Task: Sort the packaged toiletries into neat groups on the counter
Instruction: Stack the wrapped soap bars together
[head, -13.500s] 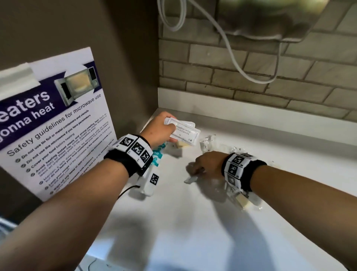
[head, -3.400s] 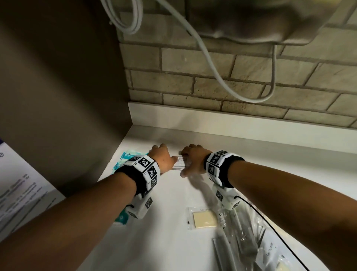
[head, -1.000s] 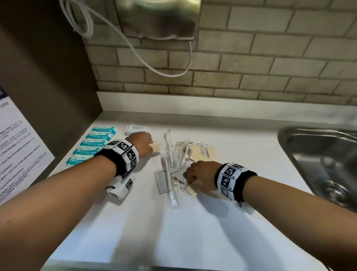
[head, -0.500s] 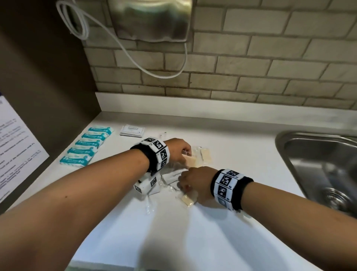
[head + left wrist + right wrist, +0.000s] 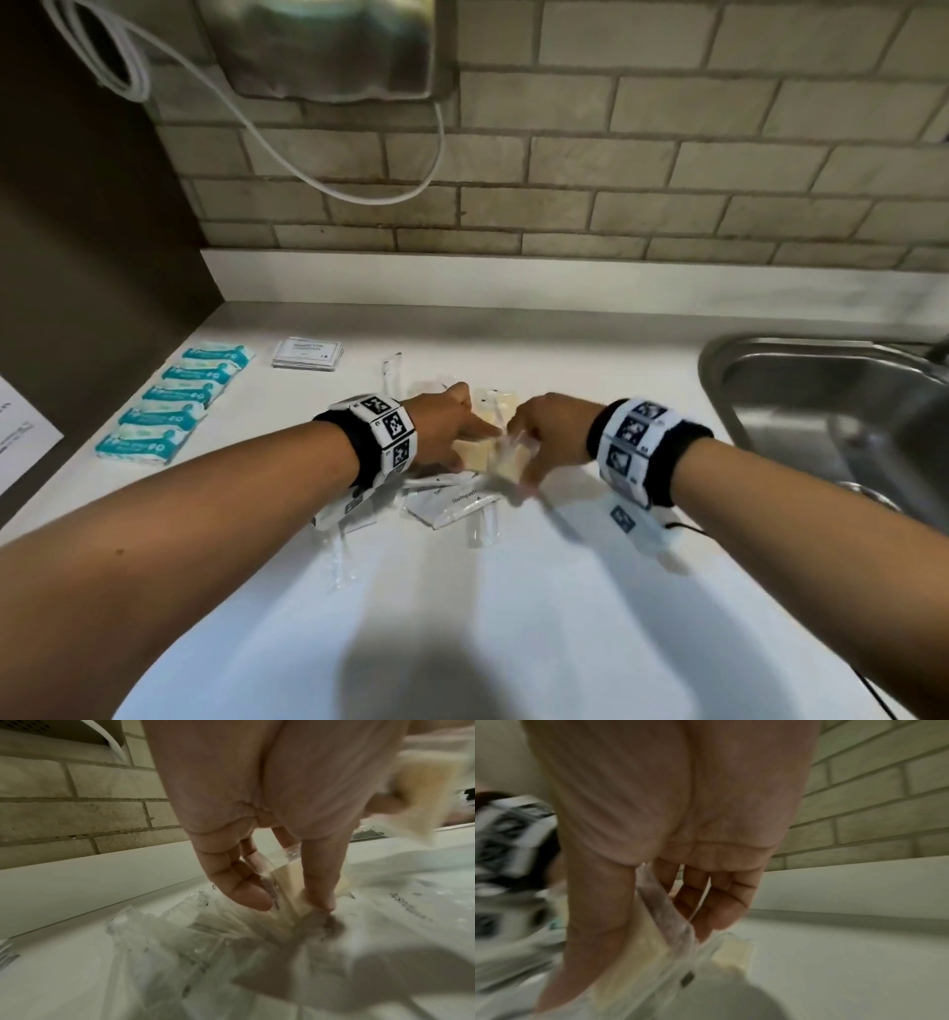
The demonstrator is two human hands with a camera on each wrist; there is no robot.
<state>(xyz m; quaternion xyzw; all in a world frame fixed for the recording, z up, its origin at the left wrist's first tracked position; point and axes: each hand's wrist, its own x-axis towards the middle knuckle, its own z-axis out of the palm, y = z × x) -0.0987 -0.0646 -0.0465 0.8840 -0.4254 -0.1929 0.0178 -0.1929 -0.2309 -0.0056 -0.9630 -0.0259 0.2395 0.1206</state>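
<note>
A loose pile of packets lies mid-counter: cream soap packets (image 5: 494, 406) in clear wrap, white toothpaste sachets (image 5: 454, 501) and clear wrapped sticks (image 5: 341, 560). Both hands meet over it. My left hand (image 5: 457, 426) pinches a cream soap packet (image 5: 287, 880) between thumb and fingers, low on the pile. My right hand (image 5: 534, 442) holds another cream soap packet (image 5: 654, 947) by its clear wrap, just off the counter. Sorted at the left are a row of teal packets (image 5: 174, 406) and a stack of white shampoo sachets (image 5: 308, 353).
A steel sink (image 5: 821, 406) is sunk into the counter at the right. A brick wall (image 5: 616, 154) with a hanging white cable (image 5: 287, 149) closes the back. A dark panel (image 5: 92, 246) bounds the left side. Bare white counter (image 5: 513, 616) lies in front of the pile.
My left hand has come from beside the teal row to the middle pile and taken a cream packet. My right hand has lifted a cream packet there. The hands now nearly touch.
</note>
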